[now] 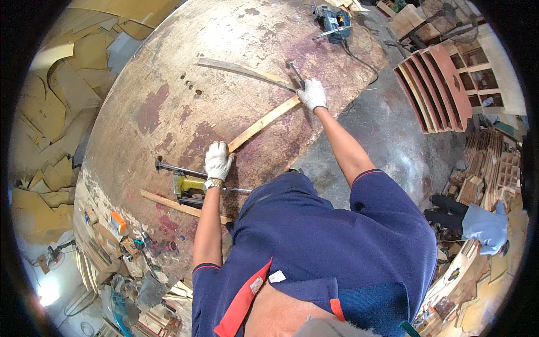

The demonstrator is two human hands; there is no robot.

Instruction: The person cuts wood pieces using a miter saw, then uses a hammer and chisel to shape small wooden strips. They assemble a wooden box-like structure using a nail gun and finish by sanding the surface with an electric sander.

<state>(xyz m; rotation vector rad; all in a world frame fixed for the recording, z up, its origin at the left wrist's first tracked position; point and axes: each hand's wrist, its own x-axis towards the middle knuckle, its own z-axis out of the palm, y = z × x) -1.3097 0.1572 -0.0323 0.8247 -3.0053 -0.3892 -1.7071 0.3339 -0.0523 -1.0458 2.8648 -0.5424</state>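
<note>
A pale wooden strip (265,124) lies slantwise across the worn round-edged table (135,135), between my two gloved hands. My left hand (218,161) is closed at its near end, thumb beside the strip. The far end is gripped by my right hand (313,94). A hammer (294,73) reaches to my right fingers; whether they also touch its handle I cannot tell. Left of my left hand lies a second hammer (179,168), and below it a yellow-green nail gun (190,185). Another wooden strip (168,204) runs beneath my left forearm.
Two thin strips (241,68) lie beyond my hands. A corded jigsaw (333,24) stands at the table's far right. Tools and an orange box (118,222) crowd the lower left. Curved wooden panels (432,89) stand right; a person (484,227) is at the lower right.
</note>
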